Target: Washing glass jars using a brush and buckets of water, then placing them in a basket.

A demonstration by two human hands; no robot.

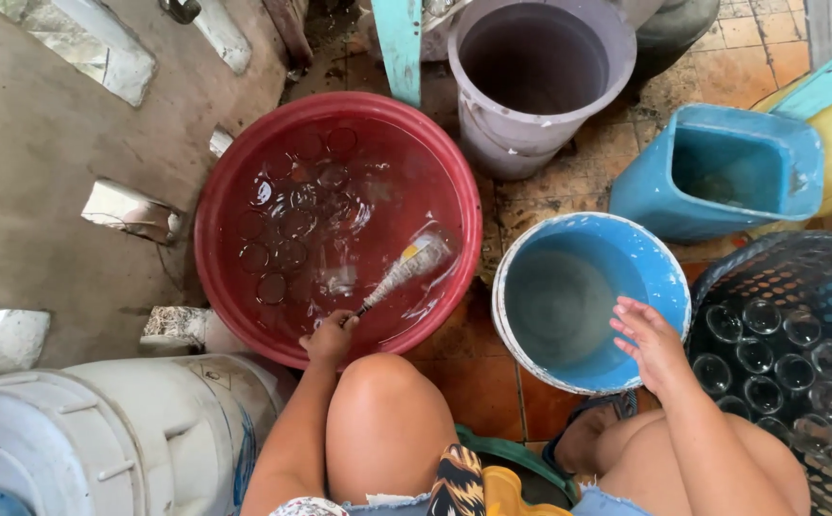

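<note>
Keep the left hand clamped on the thin handle of the bottle brush lying in the red basin among what look like submerged glasses, right hand fingers apart over the blue bucket, and scrub each glass fully underwater.

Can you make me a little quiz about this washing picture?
1. True or false: the left hand holds a brush in the red basin.
2. Which is nearest the right hand? A. grey bucket B. blue bucket C. white drum
3. Fill in: the clean glasses sit in a dark ____.

Key: 1 true; 2 B; 3 basket.
</note>
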